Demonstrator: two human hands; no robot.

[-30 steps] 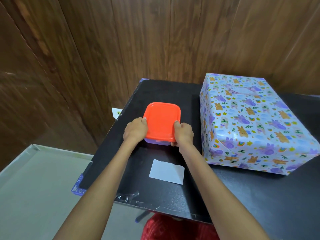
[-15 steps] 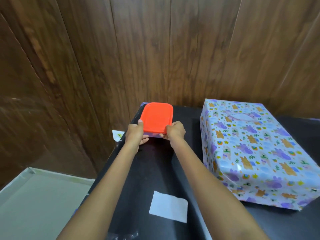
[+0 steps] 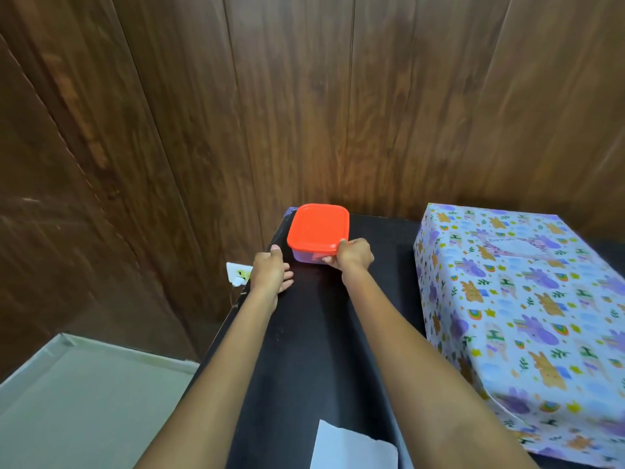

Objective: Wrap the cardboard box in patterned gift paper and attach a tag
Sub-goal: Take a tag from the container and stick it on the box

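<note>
1. The step in hand seems to be putting the small container [image 3: 318, 228] with the orange lid aside, at the far left corner of the black table [image 3: 304, 350], in the middle of the frame.
2. The right hand [image 3: 355, 257] pinches the near right corner of the container, thumb on the lid edge and fingers against the clear wall below.
3. The left hand [image 3: 272, 272] is just beside the container, at its left. Its fingers are loosely bent and it holds nothing.
4. To do it well, I would let go only when the base lies flat on the table. The container is very near the table's far and left edges, so it should not go further.
5. The thumb should only rest on the lid and not lift it, otherwise the lid may open.
6. The task's thing, the wrapped box [image 3: 521, 316], lies at the right of the frame, well apart from both hands. The patterned paper already covers all the sides that show.
7. I cannot tell if a tag is already on it. The white paper piece [image 3: 351, 448] at the bottom edge may be the tag.
8. Count: one wrapped box, one container, one white paper piece, two hands, one wall socket [image 3: 238, 274] left of the table.
</note>
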